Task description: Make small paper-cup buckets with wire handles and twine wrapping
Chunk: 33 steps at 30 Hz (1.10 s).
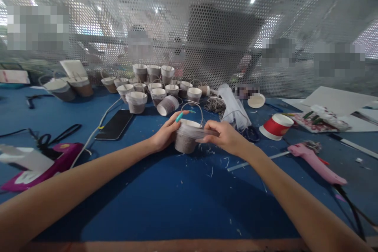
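A small paper cup basket (185, 142) with a thin arched handle stands upright in front of me, its lower part wrapped in grey-brown material and its upper part in whitish ribbon. My left hand (168, 130), with long turquoise nails, grips the basket's left side and rim. At its right side, my right hand (219, 136) pinches a strip of translucent white ribbon (201, 134) that runs round the basket below the rim. The right fingertips are slightly blurred.
Several finished-looking cup baskets (137, 102) crowd the back. A black phone (114, 125) lies left, beside a white cord. To the right are white ribbon strips (233, 106), a red paper cup (276, 126) and a pink glue gun (317, 163). Perforated metal (206, 47) rises behind the blue table.
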Each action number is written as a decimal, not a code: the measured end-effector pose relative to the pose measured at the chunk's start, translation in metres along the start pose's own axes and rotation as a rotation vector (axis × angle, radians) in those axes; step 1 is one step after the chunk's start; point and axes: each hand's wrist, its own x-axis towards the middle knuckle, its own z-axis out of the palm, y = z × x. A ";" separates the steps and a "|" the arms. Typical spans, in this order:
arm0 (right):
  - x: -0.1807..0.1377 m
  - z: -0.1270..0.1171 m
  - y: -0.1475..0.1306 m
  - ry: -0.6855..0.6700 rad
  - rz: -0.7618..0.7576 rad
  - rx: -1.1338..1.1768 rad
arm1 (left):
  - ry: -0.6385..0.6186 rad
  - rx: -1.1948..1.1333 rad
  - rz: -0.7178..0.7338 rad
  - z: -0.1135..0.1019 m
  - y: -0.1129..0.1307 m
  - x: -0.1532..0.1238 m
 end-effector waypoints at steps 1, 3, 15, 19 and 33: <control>-0.001 -0.001 -0.001 0.002 0.006 0.019 | 0.005 0.011 0.002 0.001 0.001 0.000; -0.003 -0.002 -0.004 -0.010 0.046 0.077 | 0.015 0.017 0.003 0.002 0.003 -0.001; -0.001 0.010 -0.003 -0.052 0.126 0.257 | -0.052 -0.199 -0.094 0.007 0.004 -0.006; 0.000 0.007 -0.001 -0.016 0.088 0.205 | -0.121 -0.268 -0.120 0.008 0.008 -0.008; 0.001 -0.002 0.011 -0.055 0.081 0.274 | -0.089 -0.353 -0.167 0.005 0.006 -0.011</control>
